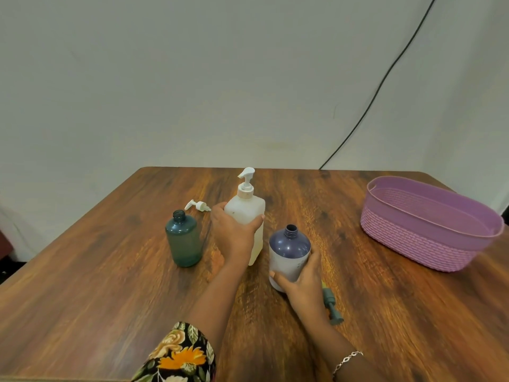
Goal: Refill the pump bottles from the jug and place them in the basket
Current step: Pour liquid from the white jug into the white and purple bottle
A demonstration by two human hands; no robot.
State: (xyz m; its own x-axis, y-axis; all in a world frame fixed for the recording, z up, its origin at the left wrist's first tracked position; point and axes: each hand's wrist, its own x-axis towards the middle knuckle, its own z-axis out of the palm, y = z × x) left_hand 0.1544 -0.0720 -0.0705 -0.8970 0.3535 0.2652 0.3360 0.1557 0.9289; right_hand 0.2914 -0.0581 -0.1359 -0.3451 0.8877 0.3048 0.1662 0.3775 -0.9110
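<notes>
The white pump bottle [245, 209] is gripped by the left hand [234, 235], the uncapped purple bottle [289, 250] by the right hand [303, 282]; what seems a teal pump [332, 306] is partly hidden near right

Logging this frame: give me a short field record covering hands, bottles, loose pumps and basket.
left hand: grips white pump bottle, pump fitted
right hand: grips purple bottle, neck open
teal bottle: upright, neck open, untouched
white pump: lying on table behind teal bottle
grey pump: lying by right hand
basket: table's right side, no bottle visible in it
</notes>
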